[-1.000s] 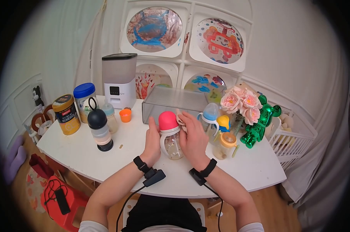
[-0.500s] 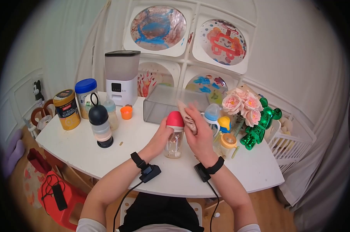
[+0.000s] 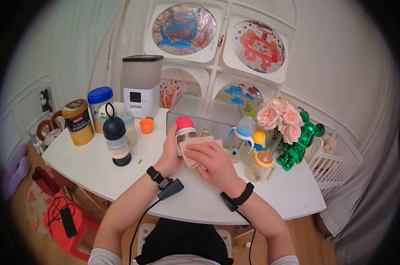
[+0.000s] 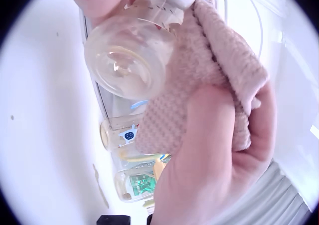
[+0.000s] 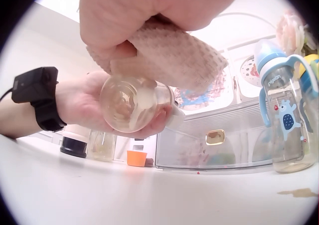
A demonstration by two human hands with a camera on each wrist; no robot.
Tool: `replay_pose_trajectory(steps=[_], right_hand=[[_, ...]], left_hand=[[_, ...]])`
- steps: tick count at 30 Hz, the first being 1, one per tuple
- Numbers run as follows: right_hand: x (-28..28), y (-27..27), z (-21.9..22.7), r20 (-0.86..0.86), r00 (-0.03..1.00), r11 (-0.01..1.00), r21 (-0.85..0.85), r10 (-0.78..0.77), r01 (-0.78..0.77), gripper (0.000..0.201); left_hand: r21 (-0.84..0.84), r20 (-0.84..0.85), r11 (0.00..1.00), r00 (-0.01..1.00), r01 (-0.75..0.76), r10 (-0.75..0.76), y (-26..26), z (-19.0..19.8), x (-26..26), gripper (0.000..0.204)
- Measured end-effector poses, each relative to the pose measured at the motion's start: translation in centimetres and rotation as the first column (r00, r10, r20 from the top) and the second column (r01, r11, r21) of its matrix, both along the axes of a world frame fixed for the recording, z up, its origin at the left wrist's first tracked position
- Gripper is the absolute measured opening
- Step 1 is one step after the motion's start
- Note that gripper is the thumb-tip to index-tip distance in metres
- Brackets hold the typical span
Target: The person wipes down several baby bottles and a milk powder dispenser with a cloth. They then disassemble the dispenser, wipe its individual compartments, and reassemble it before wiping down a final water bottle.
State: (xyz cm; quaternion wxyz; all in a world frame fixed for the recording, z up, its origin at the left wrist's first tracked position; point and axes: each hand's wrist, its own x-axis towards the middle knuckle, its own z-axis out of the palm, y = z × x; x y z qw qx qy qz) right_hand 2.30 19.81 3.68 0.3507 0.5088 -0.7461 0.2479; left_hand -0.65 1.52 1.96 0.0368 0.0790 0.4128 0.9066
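Note:
A clear baby bottle with a pink-red cap [image 3: 184, 123] is tilted above the white table [image 3: 164, 198], its base toward me. My left hand [image 3: 168, 152] grips it around its side. In my right hand [image 3: 218, 167] a folded pink textured cloth [image 3: 200, 141] is held against the bottle's side. The left wrist view shows the bottle's round base [image 4: 124, 60] beside the cloth [image 4: 172, 103], with the right thumb on the cloth. From the right wrist, the left palm lies under the bottle [image 5: 128, 104], raised off the tabletop.
At right stand a blue-topped handled bottle [image 3: 242, 140], a yellow-lidded cup [image 3: 258, 167], pink flowers [image 3: 279, 117] and a green bear figure [image 3: 297, 143]. A clear grey box [image 3: 175, 119] is behind the hands. Leftward are an orange cup [image 3: 146, 126], a black-topped container [image 3: 116, 141] and a tin [image 3: 78, 123].
The bottle, upright on the table a second ago, has been lifted and tilted by my left hand. My right hand has brought the cloth from beside the cap down onto the bottle's side.

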Motion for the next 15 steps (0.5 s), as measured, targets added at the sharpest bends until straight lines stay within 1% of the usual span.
replay_pose_trajectory(steps=[2, 3, 5, 7, 9, 11, 12, 14, 15], right_hand=[[0.1, 0.0, -0.1, -0.011, 1.0, 1.0, 0.022, 0.007, -0.007, 0.052], [0.1, 0.0, -0.1, -0.021, 1.0, 0.999, 0.044, 0.011, -0.01, 0.052], [0.3, 0.0, 0.2, -0.03, 0.999, 0.998, 0.058, 0.01, -0.009, 0.052], [0.4, -0.1, 0.2, -0.038, 0.999, 0.997, 0.072, 0.01, -0.007, 0.052], [0.2, -0.4, 0.0, -0.17, 0.985, 0.997, 0.072, -0.013, 0.025, 0.052], [0.4, -0.5, 0.2, -0.191, 0.981, 0.997, 0.073, -0.022, 0.037, 0.053], [0.5, -0.5, 0.3, -0.212, 0.977, 0.996, 0.075, -0.031, 0.048, 0.053], [0.2, -0.5, 0.3, -0.207, 0.978, 0.996, 0.077, -0.023, 0.039, 0.054], [0.1, -0.5, 0.3, -0.202, 0.979, 0.996, 0.079, -0.014, 0.031, 0.054]], left_hand=[[-0.005, 0.049, 0.999, 0.998, -0.046, 0.046, -0.5, -0.4, -0.7, 0.055], [-0.005, 0.049, 0.999, 0.998, -0.047, 0.047, -0.7, -0.6, -1.0, 0.055], [0.053, 0.074, 0.996, 0.995, -0.07, 0.066, -1.1, -0.7, -1.2, 0.053], [0.085, 0.073, 0.993, 0.995, -0.08, 0.073, -1.2, -0.6, -0.9, 0.053], [0.115, 0.071, 0.989, 0.994, -0.088, 0.081, -1.2, -0.4, -0.9, 0.053], [0.247, 0.182, 0.962, 0.981, -0.115, 0.071, -1.3, -0.3, -1.0, 0.059], [0.246, 0.183, 0.962, 0.981, -0.114, 0.07, -1.3, -0.1, -0.9, 0.059], [0.308, 0.226, 0.947, 0.974, -0.093, 0.022, -1.4, 0.8, -0.2, 0.062], [0.308, 0.227, 0.947, 0.974, -0.092, 0.021, -1.5, 0.5, -0.6, 0.062]])
